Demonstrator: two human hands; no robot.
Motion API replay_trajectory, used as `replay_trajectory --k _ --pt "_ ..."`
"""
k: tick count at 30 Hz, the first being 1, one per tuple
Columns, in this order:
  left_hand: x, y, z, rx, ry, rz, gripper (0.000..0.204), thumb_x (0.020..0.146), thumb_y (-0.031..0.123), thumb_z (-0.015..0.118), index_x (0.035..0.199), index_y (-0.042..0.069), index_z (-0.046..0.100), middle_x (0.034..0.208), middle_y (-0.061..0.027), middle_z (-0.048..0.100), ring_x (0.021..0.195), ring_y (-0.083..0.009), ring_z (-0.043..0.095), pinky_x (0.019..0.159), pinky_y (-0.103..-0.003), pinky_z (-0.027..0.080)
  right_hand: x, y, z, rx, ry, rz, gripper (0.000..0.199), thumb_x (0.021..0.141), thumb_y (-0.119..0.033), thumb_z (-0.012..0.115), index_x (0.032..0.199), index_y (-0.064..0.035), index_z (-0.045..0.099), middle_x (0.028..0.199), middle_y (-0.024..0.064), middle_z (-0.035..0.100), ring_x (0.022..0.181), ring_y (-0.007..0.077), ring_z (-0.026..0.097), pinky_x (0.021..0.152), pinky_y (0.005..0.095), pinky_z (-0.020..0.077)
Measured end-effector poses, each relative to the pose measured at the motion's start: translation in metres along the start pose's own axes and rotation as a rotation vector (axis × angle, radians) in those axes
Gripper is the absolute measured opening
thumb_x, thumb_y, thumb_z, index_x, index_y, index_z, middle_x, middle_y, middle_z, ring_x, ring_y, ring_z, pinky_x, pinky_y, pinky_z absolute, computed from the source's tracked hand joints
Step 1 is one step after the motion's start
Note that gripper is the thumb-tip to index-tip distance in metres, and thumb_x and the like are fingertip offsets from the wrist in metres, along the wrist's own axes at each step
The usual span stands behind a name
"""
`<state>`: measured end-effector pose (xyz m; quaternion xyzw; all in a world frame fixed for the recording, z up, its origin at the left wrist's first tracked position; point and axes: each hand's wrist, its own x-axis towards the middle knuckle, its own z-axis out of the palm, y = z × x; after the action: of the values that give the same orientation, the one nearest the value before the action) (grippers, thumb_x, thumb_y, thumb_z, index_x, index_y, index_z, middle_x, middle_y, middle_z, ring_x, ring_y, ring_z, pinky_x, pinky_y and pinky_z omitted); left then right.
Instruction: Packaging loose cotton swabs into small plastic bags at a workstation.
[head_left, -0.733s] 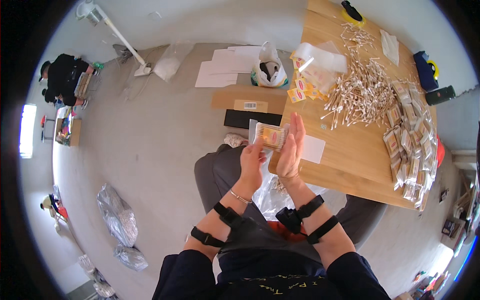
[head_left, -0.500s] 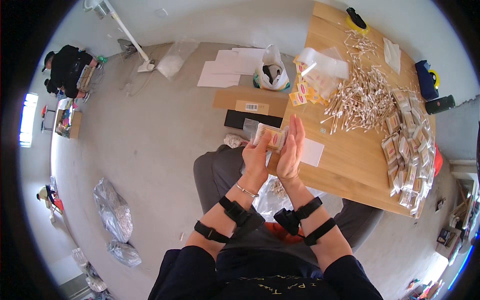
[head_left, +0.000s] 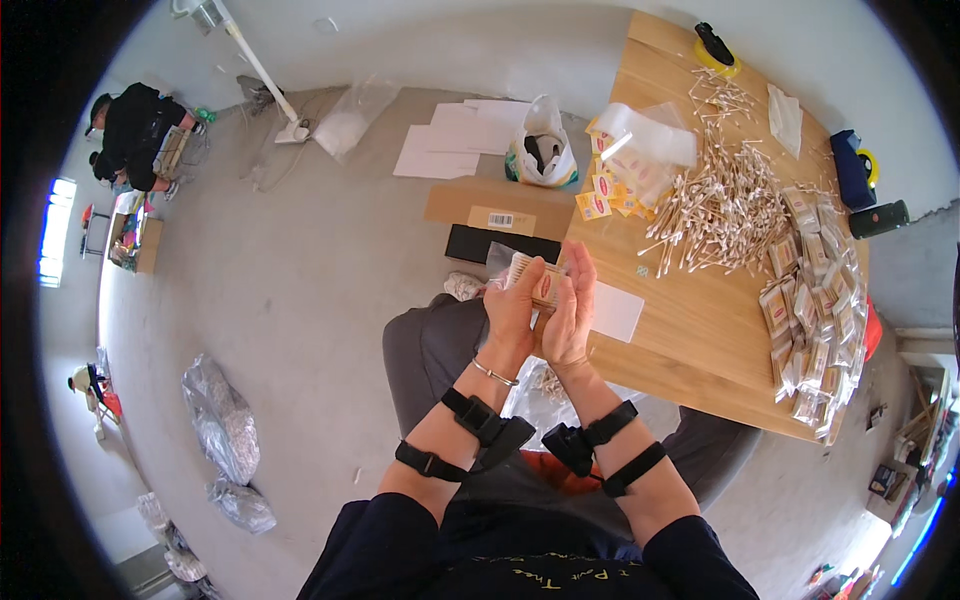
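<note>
A small clear bag of cotton swabs [head_left: 545, 289] with a brown and red label card is held up between my hands, over the table's near left corner. My left hand [head_left: 511, 320] grips its left side, thumb across the front. Against its right side presses my right hand [head_left: 569, 318], fingers together and upright, thumb bent at the edge of the bag. The fingers behind the bag are hidden. To the right, loose cotton swabs [head_left: 728, 205] lie heaped on the wooden table [head_left: 690, 345]. Filled swab bags [head_left: 815, 300] are piled along its right edge.
Yellow label cards [head_left: 597, 205] and clear plastic bags [head_left: 650, 140] lie at the table's left edge, a white card [head_left: 617, 312] nearer me. Beyond my hands are a flattened cardboard box [head_left: 460, 200] and a shopping bag [head_left: 542, 150] on the floor. Another person [head_left: 137, 130] is bent over at far left.
My right hand has come down and slightly left, its thumb now bent in at the bag. The swab bag has tilted a little in my left hand.
</note>
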<state>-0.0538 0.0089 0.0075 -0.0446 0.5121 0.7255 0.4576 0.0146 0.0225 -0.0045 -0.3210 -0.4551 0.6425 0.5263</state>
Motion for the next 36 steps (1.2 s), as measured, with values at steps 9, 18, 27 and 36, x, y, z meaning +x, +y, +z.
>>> replay_trajectory --k 9,18,27,36 --pt "-0.004 -0.01 -0.008 0.149 -0.206 0.003 0.026 0.088 0.012 0.069 0.11 -0.001 0.062 0.101 -0.0056 0.066 0.083 -0.0119 0.064 0.065 -0.027 0.052 -0.001 -0.001 0.005 -0.386 -0.044 -0.042 0.049 0.102 -0.016 0.036 0.145 0.0056 0.027 0.137 0.0228 0.046 0.121 0.0293 0.052 0.102 0.0378 0.0403" --pt "-0.013 -0.017 -0.034 0.081 -0.022 -0.028 0.024 0.09 0.014 0.068 0.107 -0.002 0.065 0.099 -0.0027 0.068 0.088 -0.008 0.062 0.075 -0.022 0.049 0.0 -0.002 0.01 -0.402 0.027 0.001 0.043 0.103 -0.023 0.038 0.138 0.0036 0.039 0.122 0.0234 0.059 0.113 0.0267 0.058 0.097 0.0345 0.043" --pt "-0.015 -0.012 -0.024 0.22 -0.051 0.025 0.021 0.088 0.009 0.07 0.105 -0.002 0.066 0.097 -0.005 0.069 0.082 -0.0102 0.064 0.071 -0.023 0.051 0.002 0.004 0.006 -0.531 -0.057 -0.069 0.045 0.102 -0.016 0.039 0.141 0.0053 0.031 0.134 0.0239 0.049 0.116 0.0322 0.056 0.099 0.0398 0.0423" --pt "-0.007 -0.007 -0.017 0.141 -0.146 -0.014 0.02 0.086 0.008 0.071 0.103 0.0 0.065 0.095 -0.0046 0.068 0.082 -0.012 0.065 0.07 -0.025 0.054 0.004 -0.001 0.007 -0.591 -0.076 -0.144 0.041 0.103 -0.022 0.037 0.133 0.0063 0.041 0.116 0.0228 0.059 0.114 0.0343 0.054 0.111 0.0441 0.0274"
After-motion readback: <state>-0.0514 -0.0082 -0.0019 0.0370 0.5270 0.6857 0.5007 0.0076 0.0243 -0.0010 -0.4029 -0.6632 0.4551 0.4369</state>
